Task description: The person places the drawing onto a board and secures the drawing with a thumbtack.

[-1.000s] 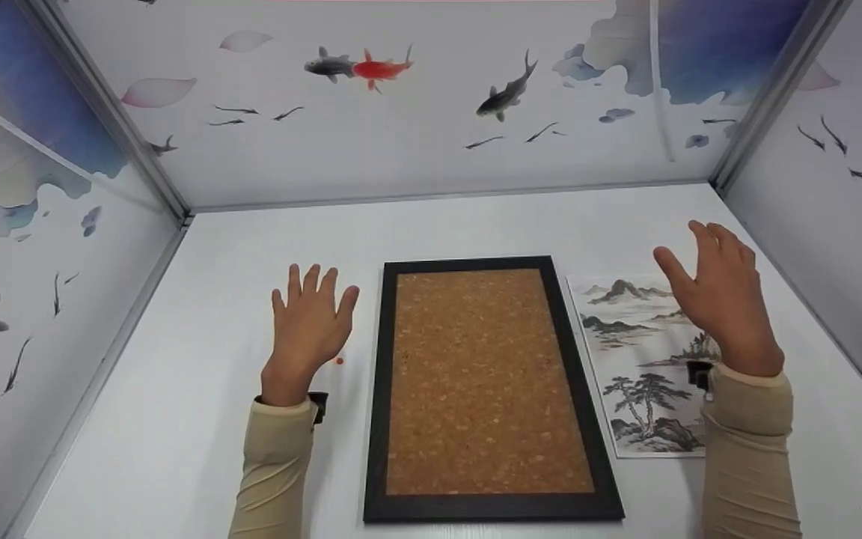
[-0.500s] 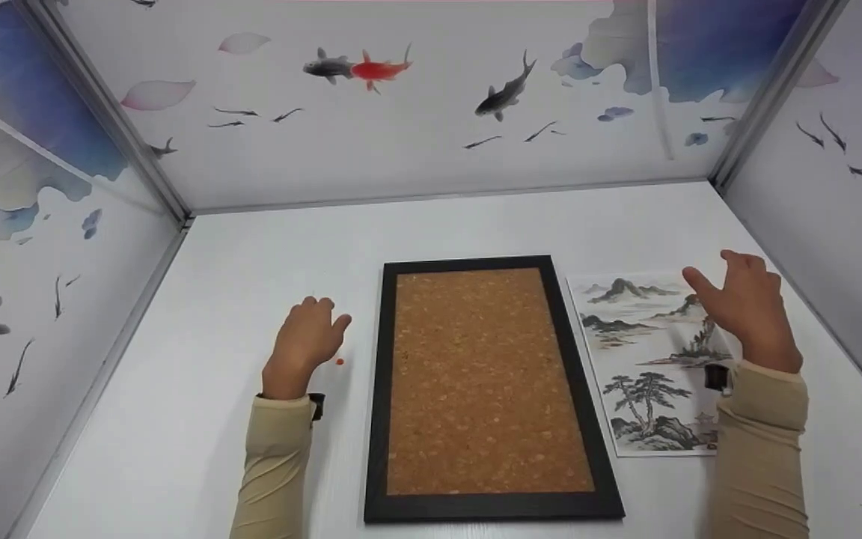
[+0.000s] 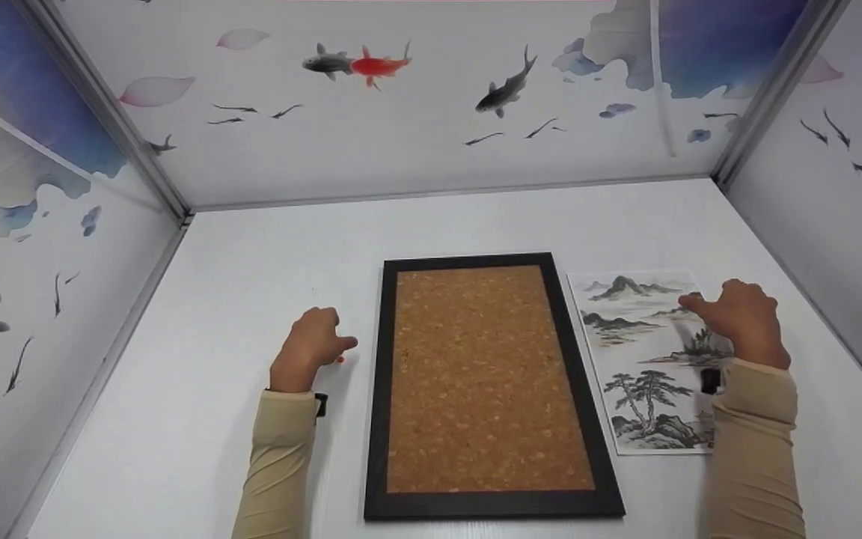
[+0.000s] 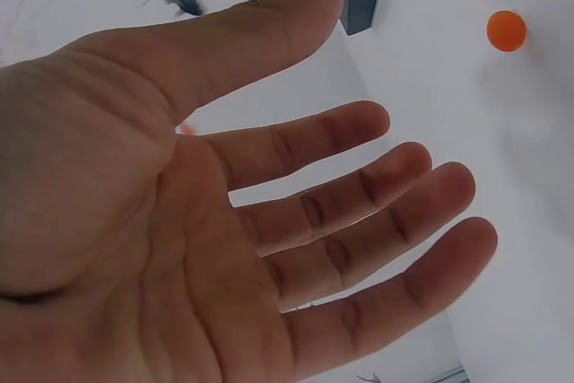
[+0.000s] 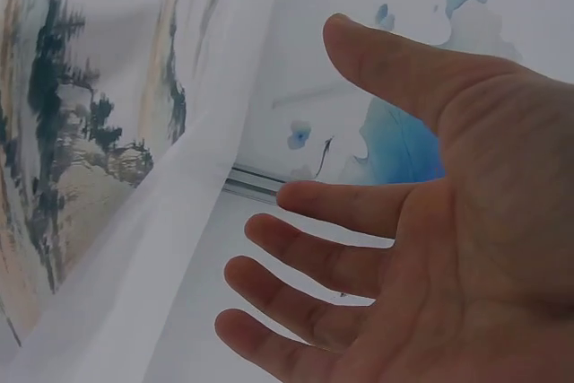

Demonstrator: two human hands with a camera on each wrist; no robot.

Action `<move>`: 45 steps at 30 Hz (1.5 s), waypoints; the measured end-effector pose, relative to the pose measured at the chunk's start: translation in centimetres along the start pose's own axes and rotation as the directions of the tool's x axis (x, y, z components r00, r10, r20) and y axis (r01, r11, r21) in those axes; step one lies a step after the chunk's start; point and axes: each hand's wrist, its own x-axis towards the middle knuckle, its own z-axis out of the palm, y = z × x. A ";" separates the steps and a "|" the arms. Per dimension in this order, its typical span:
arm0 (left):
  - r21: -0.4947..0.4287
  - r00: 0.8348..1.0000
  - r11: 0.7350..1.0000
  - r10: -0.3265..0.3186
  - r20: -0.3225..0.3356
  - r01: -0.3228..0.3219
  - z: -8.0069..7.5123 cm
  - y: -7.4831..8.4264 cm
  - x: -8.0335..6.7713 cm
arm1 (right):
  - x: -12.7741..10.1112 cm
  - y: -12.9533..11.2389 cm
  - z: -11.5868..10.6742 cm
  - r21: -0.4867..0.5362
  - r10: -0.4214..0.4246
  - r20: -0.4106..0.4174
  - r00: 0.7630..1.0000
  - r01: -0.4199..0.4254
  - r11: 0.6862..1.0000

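Head view: a black-framed cork board (image 3: 487, 389) lies flat at the centre of the white desk (image 3: 199, 419), long side running toward 12 o'clock. It sits square between the two hands, within reach of either.

Left hand (image 3: 310, 350) hovers low over the desk at 9 o'clock of the board, just beside its frame. The left wrist view shows the palm with fingers (image 4: 377, 213) spread and relaxed, gripping nothing. A small orange pin (image 4: 507, 30) lies on the desk just beyond the fingertips; in the head view it peeks out at the thumb tip, between hand and frame. Hand and pin look apart, not touching. Judgement: the hand is poised over the pin because it is the nearest loose thing on that side.

Right hand (image 3: 738, 322) is over the ink landscape print (image 3: 637, 359), which lies flat at 3 o'clock of the board, its near edge parallel to the frame and just beside it. The right wrist view shows fingers (image 5: 314, 257) loosely extended, holding nothing, with the sheet's edge close by. Whether the fingertips touch the paper I cannot tell.

Walls (image 3: 371, 142) around the desk carry painted fish and blue washes. Beige sleeves cover both forearms.
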 end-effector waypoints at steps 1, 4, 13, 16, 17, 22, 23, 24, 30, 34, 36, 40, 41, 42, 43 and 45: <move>0.002 1.000 1.000 -0.004 0.006 0.004 0.0 -0.1 0.1 | 0.0 0.1 0.1 0.004 0.008 0.009 1.000 -0.008 1.000; 0.006 1.000 1.000 -0.014 0.024 0.014 0.2 -0.2 0.3 | 0.0 0.2 0.4 0.034 0.057 0.043 0.997 -0.059 0.998; 0.005 0.996 0.999 -0.039 0.076 0.039 0.8 -0.4 0.7 | 0.0 0.7 0.7 0.095 0.196 0.137 0.971 -0.209 0.973; 0.000 0.995 0.999 -0.045 0.090 0.046 1.1 -0.4 0.7 | 0.1 0.8 1.1 0.098 0.195 0.142 0.970 -0.210 0.973; -0.001 0.995 0.999 -0.046 0.093 0.046 1.2 -0.5 0.8 | 0.2 0.9 1.2 0.100 0.193 0.142 0.971 -0.208 0.973; 0.011 0.993 0.998 -0.057 0.100 0.056 1.5 -0.7 0.9 | 0.2 1.0 1.7 0.100 0.204 0.147 0.968 -0.219 0.970; 0.015 0.993 0.998 -0.059 0.100 0.058 1.6 -0.7 0.9 | 0.3 1.0 1.8 0.100 0.210 0.148 0.966 -0.226 0.969; 0.020 0.993 0.998 -0.060 0.100 0.059 1.6 -0.7 0.9 | 0.3 1.1 1.9 0.097 0.212 0.146 0.966 -0.228 0.969; 0.045 0.993 0.997 -0.067 0.100 0.063 1.8 -0.6 0.9 | 0.6 1.3 2.2 0.085 0.231 0.137 0.963 -0.244 0.966; 0.065 0.992 0.996 -0.073 0.101 0.066 1.9 -0.6 1.0 | 0.8 1.4 2.2 0.078 0.243 0.136 0.960 -0.255 0.964; 0.070 0.992 0.995 -0.073 0.103 0.066 2.0 -0.5 1.1 | 0.9 1.4 2.2 0.071 0.243 0.135 0.961 -0.254 0.965; 0.083 0.992 0.995 -0.069 0.106 0.060 1.9 -0.4 1.1 | 0.9 1.4 2.2 0.066 0.242 0.134 0.961 -0.252 0.965; 0.086 0.992 0.994 -0.069 0.108 0.060 1.9 -0.4 1.2 | 0.9 1.4 2.2 0.069 0.246 0.135 0.960 -0.256 0.964; 0.090 0.991 0.994 -0.069 0.111 0.059 1.9 -0.4 1.2 | 0.9 1.4 2.2 0.073 0.248 0.135 0.959 -0.259 0.963; 0.092 0.991 0.994 -0.069 0.113 0.058 1.9 -0.4 1.2 | 0.9 1.4 2.2 0.077 0.247 0.134 0.960 -0.259 0.963; 0.094 0.991 0.994 -0.062 0.117 0.051 1.7 -0.4 1.2 | 0.8 1.3 2.2 0.082 0.246 0.130 0.961 -0.257 0.963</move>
